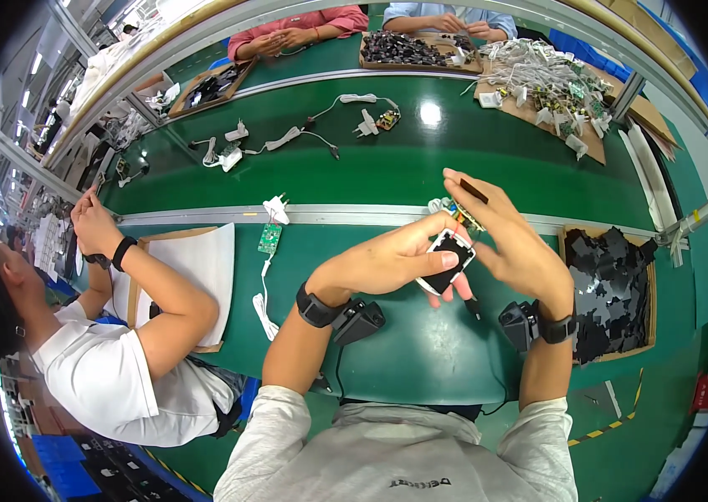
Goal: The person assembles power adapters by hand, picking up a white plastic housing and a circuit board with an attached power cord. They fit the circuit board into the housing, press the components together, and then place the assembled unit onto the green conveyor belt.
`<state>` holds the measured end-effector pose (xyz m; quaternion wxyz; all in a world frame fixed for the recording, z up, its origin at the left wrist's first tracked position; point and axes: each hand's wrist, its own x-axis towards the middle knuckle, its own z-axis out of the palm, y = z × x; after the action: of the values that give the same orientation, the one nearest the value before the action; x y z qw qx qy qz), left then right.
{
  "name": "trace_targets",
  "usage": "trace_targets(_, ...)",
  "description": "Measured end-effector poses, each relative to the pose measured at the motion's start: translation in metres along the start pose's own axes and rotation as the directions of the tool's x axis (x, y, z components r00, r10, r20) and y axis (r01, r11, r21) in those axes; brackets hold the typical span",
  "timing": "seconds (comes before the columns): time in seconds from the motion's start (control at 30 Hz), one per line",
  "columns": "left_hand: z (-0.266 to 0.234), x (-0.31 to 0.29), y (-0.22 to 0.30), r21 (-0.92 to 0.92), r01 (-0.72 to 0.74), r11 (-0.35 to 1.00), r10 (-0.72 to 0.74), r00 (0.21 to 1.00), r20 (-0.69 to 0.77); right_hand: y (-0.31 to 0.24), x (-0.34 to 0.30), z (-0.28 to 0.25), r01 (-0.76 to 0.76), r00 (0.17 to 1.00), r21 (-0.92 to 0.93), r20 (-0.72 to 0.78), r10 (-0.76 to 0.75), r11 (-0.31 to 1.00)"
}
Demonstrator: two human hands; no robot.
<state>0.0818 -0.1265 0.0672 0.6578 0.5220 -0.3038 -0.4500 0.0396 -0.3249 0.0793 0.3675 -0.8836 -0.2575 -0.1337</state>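
My left hand point(400, 255) is closed on a white plastic shell point(433, 283) with a black sheet point(451, 253) lying in it; the thumb presses on the sheet. Close on the right, my right hand point(521, 247) bends around a small circuit board point(465, 217) with yellow and blue parts. A narrow black strip point(474, 191) lies along the fingers of that hand. Part of the board and its lead are hidden by the hands. A black connector point(476, 309) hangs below them.
A cardboard tray of black sheets point(609, 289) stands at right. Left lies a green board with plug and cable point(270, 238). Beyond the metal rail point(354, 215) are chargers on cables point(287, 138) and a pile of white cables point(538, 75). A co-worker point(120, 351) sits at left.
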Motion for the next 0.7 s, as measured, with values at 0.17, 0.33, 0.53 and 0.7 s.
trace_targets(0.17,-0.001,0.001,0.004,0.077,0.042,0.996,-0.042,0.999,-0.005,0.01,-0.002,-0.007,0.019,0.994,-0.014,0.111,-0.017,1.0)
trace_targets(0.33,-0.008,0.0,0.0,0.172,0.037,0.984,-0.004,0.982,-0.19,0.007,-0.01,-0.014,-0.083,0.994,-0.166,0.063,0.094,0.983)
trace_targets(0.53,-0.007,0.001,0.002,0.286,0.09,0.954,0.005,0.949,-0.317,-0.007,-0.012,-0.019,-0.136,0.986,-0.36,0.046,0.163,0.923)
trace_targets(0.7,-0.01,-0.003,0.0,0.416,0.022,0.909,0.116,0.945,-0.305,-0.004,-0.014,-0.021,-0.195,0.971,-0.136,0.115,0.211,0.971)
